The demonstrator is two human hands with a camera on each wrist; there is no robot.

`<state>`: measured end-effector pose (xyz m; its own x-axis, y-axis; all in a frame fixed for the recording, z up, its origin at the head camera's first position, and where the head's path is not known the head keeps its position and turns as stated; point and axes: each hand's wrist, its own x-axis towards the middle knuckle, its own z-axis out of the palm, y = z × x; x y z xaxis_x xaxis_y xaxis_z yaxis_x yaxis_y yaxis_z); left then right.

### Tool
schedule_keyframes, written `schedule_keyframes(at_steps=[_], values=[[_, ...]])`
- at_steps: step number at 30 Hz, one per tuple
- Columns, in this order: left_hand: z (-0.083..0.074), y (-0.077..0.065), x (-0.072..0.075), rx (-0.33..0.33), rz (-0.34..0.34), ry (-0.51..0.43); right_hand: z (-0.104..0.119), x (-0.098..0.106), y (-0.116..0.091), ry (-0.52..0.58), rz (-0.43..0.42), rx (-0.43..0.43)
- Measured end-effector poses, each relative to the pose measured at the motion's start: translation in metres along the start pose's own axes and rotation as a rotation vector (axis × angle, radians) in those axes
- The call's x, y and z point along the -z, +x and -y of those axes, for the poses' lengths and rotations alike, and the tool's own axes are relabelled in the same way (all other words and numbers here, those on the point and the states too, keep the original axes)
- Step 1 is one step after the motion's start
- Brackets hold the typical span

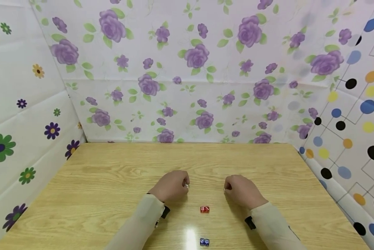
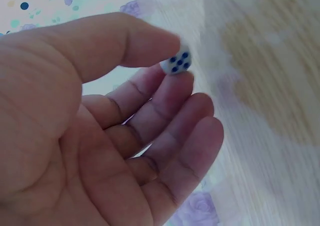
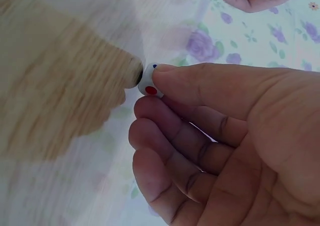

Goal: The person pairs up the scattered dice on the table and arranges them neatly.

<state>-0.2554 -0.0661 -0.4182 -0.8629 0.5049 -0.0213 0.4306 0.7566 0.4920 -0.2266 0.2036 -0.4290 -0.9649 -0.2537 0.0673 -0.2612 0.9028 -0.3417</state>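
My left hand pinches a white die between thumb and fingertips; in the left wrist view its face with several blue dots shows. Across from it, my right hand pinches another white die, which shows a large red dot in the right wrist view. Both hands are over the middle of the wooden table, a gap between them. Nearer to me, between the forearms, two red dice sit side by side. Closer still, a pair of blue dice lies near the bottom of the head view.
The wooden table reaches back to a wall cloth with purple roses. A flower-print cloth hangs on the left, and a dotted cloth on the right. Dark bands are on both wrists.
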Motion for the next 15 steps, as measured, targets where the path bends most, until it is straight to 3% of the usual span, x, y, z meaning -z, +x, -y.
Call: schedule_keyframes(at_steps=[15], values=[[0.008,0.011,-0.006,-0.022,-0.031,0.040,-0.008,0.000,0.007,0.010,0.015,-0.033]])
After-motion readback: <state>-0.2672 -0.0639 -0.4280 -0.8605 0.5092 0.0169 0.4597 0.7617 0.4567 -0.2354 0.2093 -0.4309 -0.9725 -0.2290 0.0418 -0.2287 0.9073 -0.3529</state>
